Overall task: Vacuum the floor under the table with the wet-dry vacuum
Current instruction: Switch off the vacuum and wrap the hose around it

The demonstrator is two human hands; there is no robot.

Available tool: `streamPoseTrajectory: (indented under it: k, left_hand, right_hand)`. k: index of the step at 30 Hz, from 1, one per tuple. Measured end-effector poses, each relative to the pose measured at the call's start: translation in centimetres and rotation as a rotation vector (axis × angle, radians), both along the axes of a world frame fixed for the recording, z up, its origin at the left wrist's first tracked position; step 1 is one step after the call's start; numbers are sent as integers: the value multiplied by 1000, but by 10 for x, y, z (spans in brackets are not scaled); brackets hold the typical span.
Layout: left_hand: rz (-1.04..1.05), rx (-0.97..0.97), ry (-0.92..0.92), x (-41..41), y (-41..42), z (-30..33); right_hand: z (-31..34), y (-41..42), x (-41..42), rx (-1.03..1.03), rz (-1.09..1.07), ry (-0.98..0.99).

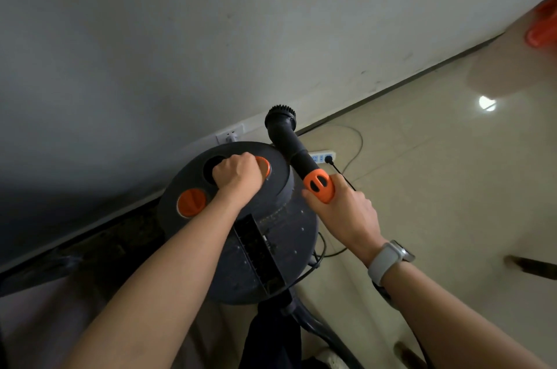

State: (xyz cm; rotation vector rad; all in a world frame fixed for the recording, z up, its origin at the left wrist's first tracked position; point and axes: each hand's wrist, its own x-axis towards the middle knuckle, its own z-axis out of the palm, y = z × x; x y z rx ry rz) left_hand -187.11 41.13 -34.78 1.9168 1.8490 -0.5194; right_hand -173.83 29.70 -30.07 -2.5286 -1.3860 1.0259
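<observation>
Left grip point(238, 173) clasps the bulky, rigid vacuum's point(241, 233) top handle at centre frame; right grip point(340, 209) holds the light wand point(301, 157).

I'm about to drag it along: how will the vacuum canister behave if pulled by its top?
The vacuum canister looks bulky and rigid, so probably heavy. The left hand grips high on its lid, so a hard pull may tip it. The cord beside it may snag.

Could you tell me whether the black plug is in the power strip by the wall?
In: the black plug sits in the white power strip, its cord trailing away across the floor.
</observation>
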Motion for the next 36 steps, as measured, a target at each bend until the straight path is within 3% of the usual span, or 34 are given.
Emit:
streamPoseTrajectory:
  k: [4,8,13,16,18,20,25,28,31,36]
  left_hand:
    - [290,-167,-171,-1,5,-1]
    - [329,-226,-377,-14,-2,3]
    - [361,-100,-648,-41,-39,18]
    - [449,0,-793,-57,-61,26]
    - [305,247,-753,-66,-68,35]
    - [-24,478,-649,-71,-65,45]
    - [-647,516,-443,-64,-43,83]
    - [-675,583,-517,-67,-33,103]
    - [-594,602,-517,-78,-35,113]
    - [-391,581,-497,-86,-49,122]
  right_hand:
    - [-3,-3,0,19,-8,16]
    - [2,-5,-3,4,0,56]
    - [11,2,-5,23,3,193]
    - [22,6,-7,34,89,146]
    - [34,10,-9,31,177,140]
    - [46,16,-10,7,298,136]
    - [79,28,-13,-63,591,87]
    - [98,27,-9,-28,655,108]
    - [99,14,20,29,554,85]
    - [79,-10,64,158,346,-167]
